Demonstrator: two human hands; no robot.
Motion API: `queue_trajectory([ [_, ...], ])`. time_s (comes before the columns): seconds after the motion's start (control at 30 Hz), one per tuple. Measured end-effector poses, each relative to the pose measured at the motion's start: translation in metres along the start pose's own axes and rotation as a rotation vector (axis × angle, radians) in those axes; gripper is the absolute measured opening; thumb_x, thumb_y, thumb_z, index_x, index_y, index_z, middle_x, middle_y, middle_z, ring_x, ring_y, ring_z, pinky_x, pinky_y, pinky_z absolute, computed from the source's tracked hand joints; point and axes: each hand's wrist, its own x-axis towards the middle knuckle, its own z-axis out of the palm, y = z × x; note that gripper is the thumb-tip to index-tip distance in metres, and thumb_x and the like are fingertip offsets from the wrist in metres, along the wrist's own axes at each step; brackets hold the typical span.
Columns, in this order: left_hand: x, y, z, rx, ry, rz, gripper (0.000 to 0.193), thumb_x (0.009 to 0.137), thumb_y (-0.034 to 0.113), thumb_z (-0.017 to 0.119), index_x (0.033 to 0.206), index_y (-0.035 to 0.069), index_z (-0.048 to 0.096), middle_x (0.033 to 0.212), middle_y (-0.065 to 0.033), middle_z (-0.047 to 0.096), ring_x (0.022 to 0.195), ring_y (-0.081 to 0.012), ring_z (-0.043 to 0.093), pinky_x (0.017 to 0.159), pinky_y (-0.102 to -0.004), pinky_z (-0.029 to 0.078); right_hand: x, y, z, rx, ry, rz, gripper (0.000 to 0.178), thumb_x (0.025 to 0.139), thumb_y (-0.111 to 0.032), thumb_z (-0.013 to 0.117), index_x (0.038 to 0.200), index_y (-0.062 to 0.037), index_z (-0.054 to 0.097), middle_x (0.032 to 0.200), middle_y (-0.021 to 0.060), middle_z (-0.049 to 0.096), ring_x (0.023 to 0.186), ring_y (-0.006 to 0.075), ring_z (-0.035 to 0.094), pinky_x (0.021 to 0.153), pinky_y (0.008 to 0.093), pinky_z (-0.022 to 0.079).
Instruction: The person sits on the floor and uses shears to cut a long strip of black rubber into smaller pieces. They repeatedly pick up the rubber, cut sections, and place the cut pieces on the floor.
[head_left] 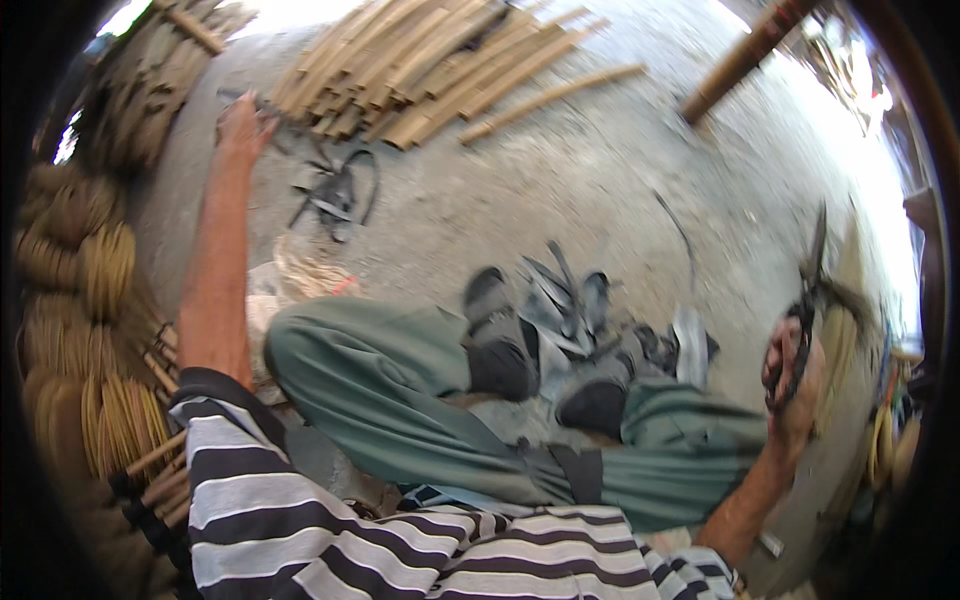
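Scissors (808, 300) are jutting ahead from the right hand (798, 372), its fingers grasping the handles — loosening could drop them. Blur is hiding whether the left hand (242, 128) is grasping anything; beside its fingers, bamboo slats (400, 72) could scatter if knocked.

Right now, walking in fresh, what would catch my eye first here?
Probably the pile of cut bamboo lengths on the floor at the top, with the left hand near its left edge. Next, the dark scissors in the right hand, toward the picture's right.
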Motion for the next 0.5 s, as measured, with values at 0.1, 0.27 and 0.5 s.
queue_trajectory([
  [0.1,-0.006,-0.055,0.018,0.600,-0.003,0.086,0.048,0.094,0.026,0.063,0.132,-0.002,0.059,0.116,-0.0169,0.072,0.106,-0.0254,0.066,0.094,-0.0380,0.052,-0.001,0.003,0.000,0.137,-0.003,-0.043,0.036,0.105,-0.046,0.062,0.095,-0.0111,0.059,0.069,-0.0057,0.049,0.057,0.0027,0.045,0.048,0.0201,0.030],
  [0.27,-0.067,-0.101,0.083,0.702,-0.530,0.246,0.064,0.091,0.020,0.069,0.149,0.001,0.052,0.135,-0.0220,0.066,0.124,-0.0294,0.064,0.105,-0.0391,0.050,-0.001,-0.007,0.005,0.315,0.106,-0.070,0.040,0.110,-0.047,0.052,0.099,-0.0083,0.058,0.075,-0.0027,0.052,0.061,0.0040,0.049,0.052,0.0186,0.039],
  [0.5,-0.201,-0.161,0.197,1.362,-1.149,0.683,0.043,0.100,0.030,0.066,0.137,0.009,0.064,0.134,-0.0187,0.068,0.125,-0.0335,0.065,0.108,-0.0448,0.052,0.002,-0.013,-0.012,0.612,0.002,-0.033,0.048,0.109,-0.049,0.052,0.098,-0.0026,0.059,0.072,0.0005,0.050,0.059,0.0067,0.049,0.052,0.0196,0.044],
])
